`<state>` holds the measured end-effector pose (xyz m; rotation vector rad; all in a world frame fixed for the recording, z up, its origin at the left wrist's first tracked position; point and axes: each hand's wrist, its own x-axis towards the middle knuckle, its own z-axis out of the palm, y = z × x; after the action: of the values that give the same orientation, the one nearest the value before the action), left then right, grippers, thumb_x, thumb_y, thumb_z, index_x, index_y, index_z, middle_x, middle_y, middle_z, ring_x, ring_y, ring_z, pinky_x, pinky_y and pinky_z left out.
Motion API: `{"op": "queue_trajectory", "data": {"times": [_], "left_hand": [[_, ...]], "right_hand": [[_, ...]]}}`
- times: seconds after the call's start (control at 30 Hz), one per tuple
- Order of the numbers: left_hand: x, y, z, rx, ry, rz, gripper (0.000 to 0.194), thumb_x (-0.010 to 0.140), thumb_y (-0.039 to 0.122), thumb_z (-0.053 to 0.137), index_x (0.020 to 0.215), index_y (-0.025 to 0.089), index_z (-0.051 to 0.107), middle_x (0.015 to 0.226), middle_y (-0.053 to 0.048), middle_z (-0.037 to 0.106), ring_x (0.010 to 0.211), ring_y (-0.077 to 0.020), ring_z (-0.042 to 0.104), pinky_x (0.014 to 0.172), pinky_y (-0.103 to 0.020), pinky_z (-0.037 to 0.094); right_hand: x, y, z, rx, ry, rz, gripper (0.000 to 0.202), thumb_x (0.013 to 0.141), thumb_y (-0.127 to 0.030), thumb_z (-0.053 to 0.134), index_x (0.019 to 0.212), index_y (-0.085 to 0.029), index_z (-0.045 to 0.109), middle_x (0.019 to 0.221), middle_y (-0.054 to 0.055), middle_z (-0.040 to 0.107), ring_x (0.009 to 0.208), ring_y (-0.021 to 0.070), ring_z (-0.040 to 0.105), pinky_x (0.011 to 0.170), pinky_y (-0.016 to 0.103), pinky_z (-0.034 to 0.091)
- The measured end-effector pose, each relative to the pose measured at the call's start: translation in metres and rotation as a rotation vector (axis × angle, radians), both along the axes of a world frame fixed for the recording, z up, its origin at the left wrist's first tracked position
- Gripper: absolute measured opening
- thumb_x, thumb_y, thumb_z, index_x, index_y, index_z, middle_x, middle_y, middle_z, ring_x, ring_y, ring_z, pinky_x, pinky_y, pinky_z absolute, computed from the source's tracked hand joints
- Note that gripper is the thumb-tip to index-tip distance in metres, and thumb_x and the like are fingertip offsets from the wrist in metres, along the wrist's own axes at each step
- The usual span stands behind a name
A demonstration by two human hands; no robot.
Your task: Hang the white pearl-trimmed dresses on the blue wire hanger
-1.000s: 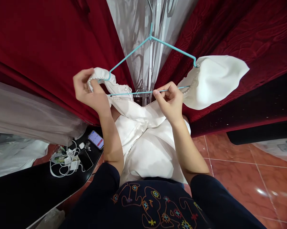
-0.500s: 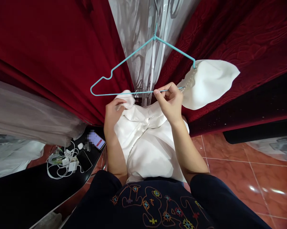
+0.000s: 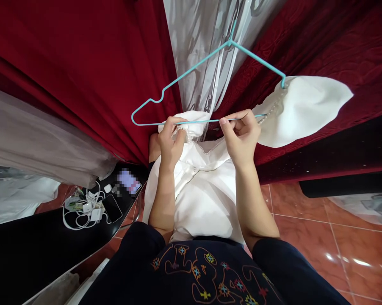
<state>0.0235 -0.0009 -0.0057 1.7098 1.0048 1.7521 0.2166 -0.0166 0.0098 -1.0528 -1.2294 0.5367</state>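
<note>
A light blue hanger (image 3: pixel 194 67) is tilted in front of me, its lower bar running across both hands. My right hand (image 3: pixel 243 140) is closed, thumb and fingers pinching that bar right of its middle. One white sleeve (image 3: pixel 311 110) with a pearl-trimmed edge hangs on the hanger's right end. The rest of the white dress (image 3: pixel 206 203) drapes over my lap, with pearls along its neckline. My left hand (image 3: pixel 172 144) grips the other sleeve (image 3: pixel 195 130) by its pearl edge, just under the bar. The hanger's left end has no cloth on it.
Red curtains (image 3: pixel 108 63) and whitish sheer garments (image 3: pixel 194 38) hang ahead. On my left, a black bench (image 3: pixel 51 250) carries white cables (image 3: pixel 79 222), a dark phone (image 3: pixel 112 208) and a lit phone (image 3: pixel 129 180). Red tiles (image 3: pixel 305 241) cover the floor at right.
My left hand has moved right and brought its sleeve up to the hanger's lower bar. Hanger, right hand and hung sleeve appear further right in view.
</note>
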Motion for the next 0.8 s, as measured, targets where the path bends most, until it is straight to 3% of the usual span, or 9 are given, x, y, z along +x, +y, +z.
{"op": "queue_trajectory", "data": {"times": [0.13, 0.23, 0.3, 0.33, 0.4, 0.43, 0.53, 0.67, 0.8], "left_hand": [[-0.002, -0.005, 0.005, -0.047, 0.040, -0.001, 0.018, 0.093, 0.015, 0.061, 0.106, 0.023, 0.071, 0.094, -0.001, 0.073, 0.091, -0.0174, 0.073, 0.087, -0.029, 0.057], [-0.005, -0.004, 0.004, -0.072, 0.094, -0.013, 0.022, 0.092, 0.015, 0.061, 0.109, 0.023, 0.072, 0.097, -0.002, 0.075, 0.092, -0.0182, 0.074, 0.088, -0.030, 0.057], [-0.006, -0.003, 0.002, -0.063, 0.103, -0.027, 0.023, 0.091, 0.015, 0.061, 0.109, 0.023, 0.073, 0.099, -0.002, 0.076, 0.093, -0.0186, 0.074, 0.088, -0.030, 0.057], [-0.007, -0.002, 0.001, -0.061, 0.105, -0.032, 0.024, 0.091, 0.015, 0.061, 0.109, 0.023, 0.073, 0.099, -0.002, 0.077, 0.094, -0.0188, 0.074, 0.088, -0.030, 0.057], [-0.008, -0.002, 0.000, -0.066, 0.108, -0.028, 0.023, 0.091, 0.016, 0.060, 0.108, 0.023, 0.073, 0.099, -0.002, 0.077, 0.094, -0.0190, 0.075, 0.088, -0.030, 0.057], [-0.009, -0.002, 0.001, -0.070, 0.112, -0.025, 0.021, 0.091, 0.017, 0.061, 0.108, 0.023, 0.074, 0.099, -0.002, 0.076, 0.094, -0.0191, 0.075, 0.088, -0.030, 0.058], [-0.015, -0.004, 0.005, -0.078, 0.131, -0.049, 0.019, 0.095, 0.019, 0.062, 0.108, 0.022, 0.075, 0.099, -0.003, 0.077, 0.092, -0.0192, 0.074, 0.088, -0.030, 0.057], [-0.023, -0.009, 0.013, -0.063, 0.183, -0.140, 0.025, 0.098, 0.018, 0.060, 0.115, 0.023, 0.077, 0.107, -0.004, 0.079, 0.097, -0.0195, 0.073, 0.090, -0.029, 0.056], [-0.022, -0.013, 0.017, -0.033, 0.214, -0.092, 0.023, 0.105, 0.032, 0.059, 0.114, 0.024, 0.078, 0.104, -0.004, 0.078, 0.093, -0.0202, 0.071, 0.088, -0.031, 0.055]], "right_hand": [[-0.002, -0.005, 0.011, 0.080, -0.019, -0.118, 0.035, 0.096, -0.056, 0.076, 0.106, -0.024, 0.066, 0.078, -0.002, 0.055, 0.059, 0.0078, 0.045, 0.056, 0.029, 0.035], [0.017, -0.003, 0.025, 0.313, -0.037, -0.384, 0.031, 0.096, -0.049, 0.078, 0.111, -0.024, 0.069, 0.096, 0.001, 0.062, 0.069, 0.0083, 0.056, 0.062, 0.030, 0.042], [0.041, 0.004, 0.030, 0.485, -0.169, -0.539, 0.038, 0.094, -0.052, 0.079, 0.122, -0.028, 0.070, 0.110, 0.003, 0.065, 0.090, 0.0138, 0.067, 0.076, 0.033, 0.049], [0.055, 0.010, 0.030, 0.512, -0.291, -0.561, 0.051, 0.094, -0.057, 0.076, 0.137, -0.030, 0.067, 0.126, 0.006, 0.067, 0.111, 0.0213, 0.069, 0.089, 0.038, 0.053], [0.082, 0.022, 0.025, 0.516, -0.492, -0.504, 0.074, 0.092, -0.062, 0.077, 0.155, -0.029, 0.057, 0.146, 0.011, 0.064, 0.138, 0.0321, 0.063, 0.117, 0.051, 0.050], [0.092, 0.028, 0.022, 0.499, -0.561, -0.448, 0.075, 0.092, -0.061, 0.077, 0.156, -0.026, 0.057, 0.145, 0.013, 0.064, 0.139, 0.0331, 0.062, 0.120, 0.053, 0.048], [0.108, 0.041, 0.014, 0.522, -0.624, -0.384, 0.060, 0.096, -0.049, 0.076, 0.146, -0.018, 0.064, 0.134, 0.017, 0.068, 0.131, 0.0313, 0.066, 0.115, 0.052, 0.052], [0.107, 0.047, 0.021, 0.491, -0.480, -0.461, 0.030, 0.095, -0.014, 0.071, 0.124, -0.015, 0.078, 0.115, 0.010, 0.075, 0.113, 0.0226, 0.073, 0.102, 0.040, 0.058], [0.112, 0.061, 0.034, 0.346, -0.389, -0.560, 0.018, 0.096, -0.023, 0.070, 0.102, -0.012, 0.082, 0.096, 0.002, 0.079, 0.092, 0.0139, 0.075, 0.084, 0.033, 0.054]]}}
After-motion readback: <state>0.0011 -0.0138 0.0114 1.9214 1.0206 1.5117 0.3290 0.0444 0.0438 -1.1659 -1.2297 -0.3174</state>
